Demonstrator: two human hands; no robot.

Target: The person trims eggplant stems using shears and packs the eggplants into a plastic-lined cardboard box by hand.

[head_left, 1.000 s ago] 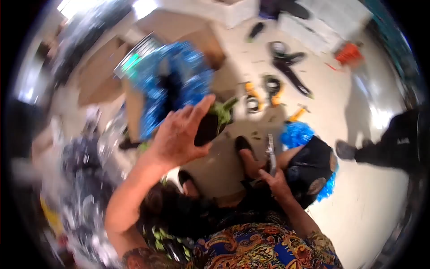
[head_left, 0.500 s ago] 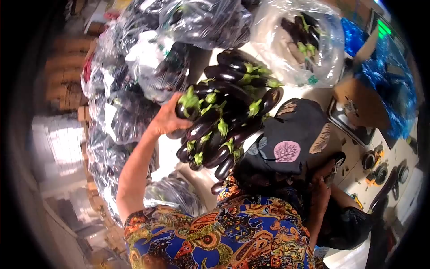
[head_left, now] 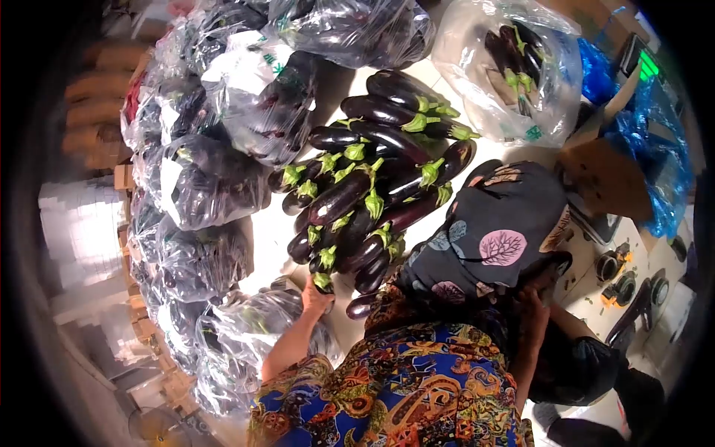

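Observation:
My left hand point(head_left: 316, 298) is closed round the stem end of an eggplant point(head_left: 322, 281) at the near left edge of a loose pile. Glossy dark purple eggplants point(head_left: 339, 200) with green caps make up this pile, lying across one another. At lower right, my right hand point(head_left: 533, 309) is beside a dark cloth with leaf prints point(head_left: 477, 223). Its fingers are bent against something dark and partly hidden, which I cannot make out. One more eggplant point(head_left: 362, 306) lies near my shirt, apart from my left hand.
Stuffed clear plastic bags point(head_left: 212, 179) line the left and far side. An open clear bag point(head_left: 510, 89) with several eggplants stands at far right. Beyond the printed cloth are a cardboard box point(head_left: 607, 175), blue plastic point(head_left: 655, 141), a lit green display point(head_left: 648, 65) and tape rolls point(head_left: 620, 289).
My left hand has moved from the pile's left side down toward my body and now grips an eggplant at the near edge. My right hand stays about where it was.

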